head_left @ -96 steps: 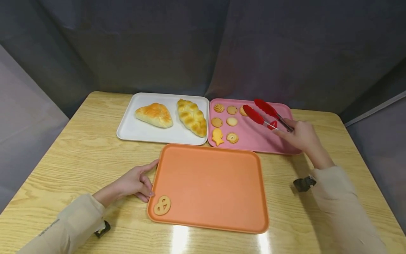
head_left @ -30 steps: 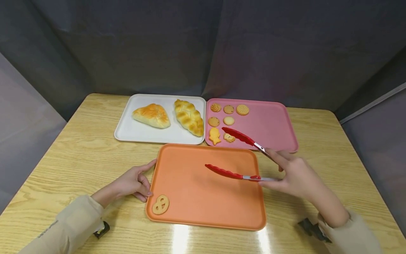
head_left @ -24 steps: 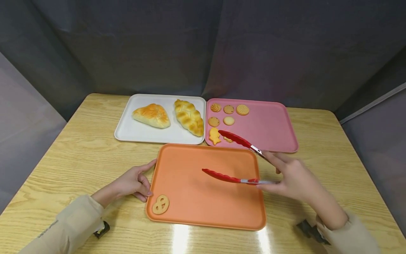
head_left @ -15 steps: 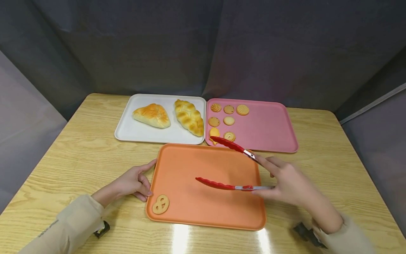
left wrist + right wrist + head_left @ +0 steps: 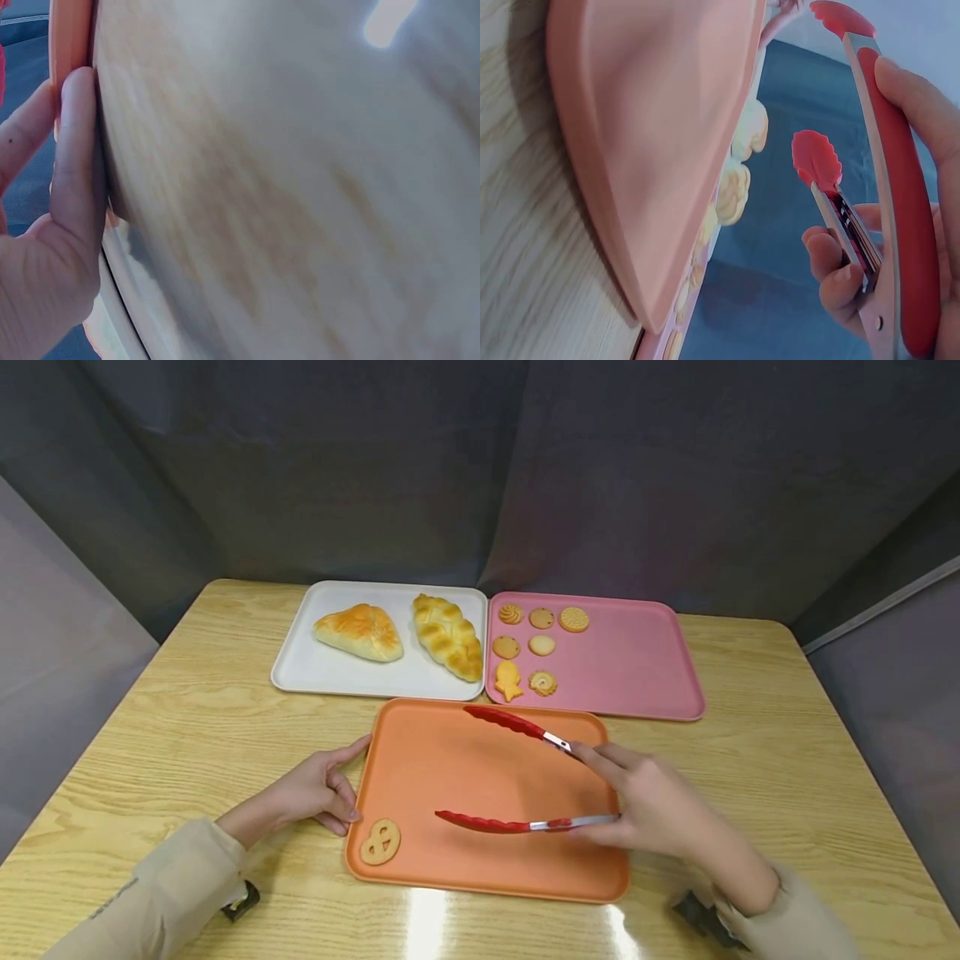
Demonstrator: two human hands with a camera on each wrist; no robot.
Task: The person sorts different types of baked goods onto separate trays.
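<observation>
My right hand [image 5: 656, 806] grips red-tipped metal tongs [image 5: 896, 195], whose arms are spread wide with nothing between their tips. The tongs hang over the orange tray [image 5: 517, 768]. A pretzel-shaped cookie [image 5: 380, 842] lies in that tray's near left corner. On the tray's left edge rest the fingertips of my left hand [image 5: 318, 789], the index finger stretched along the side and the thumb at the rim. In the left wrist view the left hand [image 5: 56, 217] touches the orange rim. Several small cookies, one of them a fish-shaped cookie [image 5: 507, 681], sit on the pink tray [image 5: 630, 660].
Behind the orange tray, a white tray [image 5: 300, 672] holds a triangular bread [image 5: 360, 633] and a braided bread [image 5: 448, 637]. It abuts the pink tray. All stand on a wooden table [image 5: 225, 710], with a dark curtain [image 5: 360, 468] behind.
From over the pink tray, my right hand has brought the tongs left and nearer, over the orange tray. The tongs' arms have spread wider. My left hand stays at the tray's edge.
</observation>
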